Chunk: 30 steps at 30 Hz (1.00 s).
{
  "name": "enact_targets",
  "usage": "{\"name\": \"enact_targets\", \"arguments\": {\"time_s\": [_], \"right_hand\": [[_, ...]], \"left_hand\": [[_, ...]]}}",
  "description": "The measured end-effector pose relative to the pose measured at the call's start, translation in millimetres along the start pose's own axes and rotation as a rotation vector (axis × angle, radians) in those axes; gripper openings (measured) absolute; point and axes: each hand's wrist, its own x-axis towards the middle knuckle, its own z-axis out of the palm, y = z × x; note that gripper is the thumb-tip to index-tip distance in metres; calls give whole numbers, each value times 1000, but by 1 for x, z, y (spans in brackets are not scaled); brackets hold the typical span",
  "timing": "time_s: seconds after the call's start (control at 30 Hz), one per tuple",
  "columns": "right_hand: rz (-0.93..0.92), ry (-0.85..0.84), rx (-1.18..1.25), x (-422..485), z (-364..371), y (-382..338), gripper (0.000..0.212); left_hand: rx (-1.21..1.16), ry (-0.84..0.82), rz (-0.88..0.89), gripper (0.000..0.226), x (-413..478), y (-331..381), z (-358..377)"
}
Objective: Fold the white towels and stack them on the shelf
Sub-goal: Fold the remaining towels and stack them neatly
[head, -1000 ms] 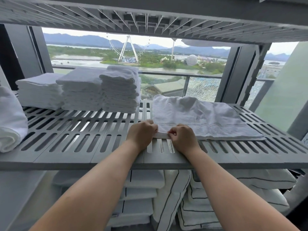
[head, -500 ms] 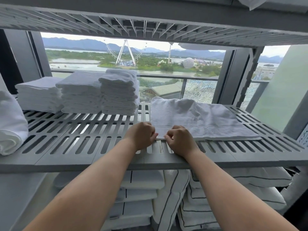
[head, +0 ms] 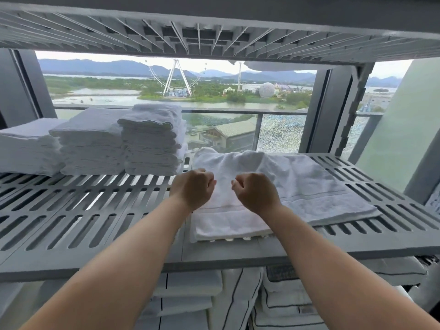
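The gray slotted shelf [head: 90, 210] carries everything in reach: three stacks of folded white towels stand along its back left, the low left stack [head: 26, 148] touching the middle stack [head: 88, 141], which touches the tallest right stack [head: 152, 139]. Just right of that tallest stack, apart from it by a narrow gap, a single white towel [head: 297, 186] lies spread flat and loosely rumpled at its far edge, its near edge reaching almost to the shelf's front lip and its right end stopping short of the shelf's right side. The left hand [head: 192, 188] and the right hand [head: 258, 191] hover close together over the left half of this towel, both curled into loose fists with the fingers drawn in; each grip is closed, but whether either pinches any cloth cannot be told, since the fingers face away. Bare slotted surface lies open in front of the three stacks, from the left edge across to the towel, and a smaller bare strip runs along the right side and right front corner. An upper shelf [head: 214, 32] of the same gray ribbed plastic hangs low overhead, limiting room above the stacks. Below the working shelf, white bedding with dark piping [head: 281, 303] is piled on a lower level. Behind the shelf a window with a railing [head: 238, 111] looks out on water, trees and a big wheel.
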Motion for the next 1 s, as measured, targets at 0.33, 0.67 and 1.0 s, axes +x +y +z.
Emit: {"name": "enact_targets", "arguments": {"time_s": [0.33,0.67,1.0], "right_hand": [[-133,-51,-5,102,22,51,29],[-99,-164,-8,188,64,56,28],[-50,-606,-380,207,85,58,24]], "left_hand": [[-33,-287,-223,32,55,10,40],[-49,-254,-252,70,75,-21,32],[-11,-52,-252,19,135,-47,52]]}}
